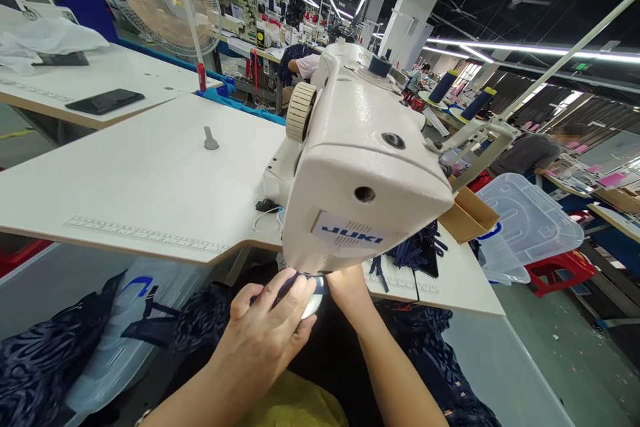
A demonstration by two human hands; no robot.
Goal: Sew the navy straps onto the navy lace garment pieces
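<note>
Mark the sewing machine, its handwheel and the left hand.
sewing machine (360, 147): head view, white end face
handwheel (301, 111): head view, ribbed rim
left hand (265, 332): head view, back of hand

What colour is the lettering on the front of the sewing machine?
Blue lettering on the cream metal sewing machine, head view.

The person is wearing a plain mustard-yellow top, only a small patch of it showing. The forearms are showing bare right down to the left hand and right hand, both bare too.
</note>
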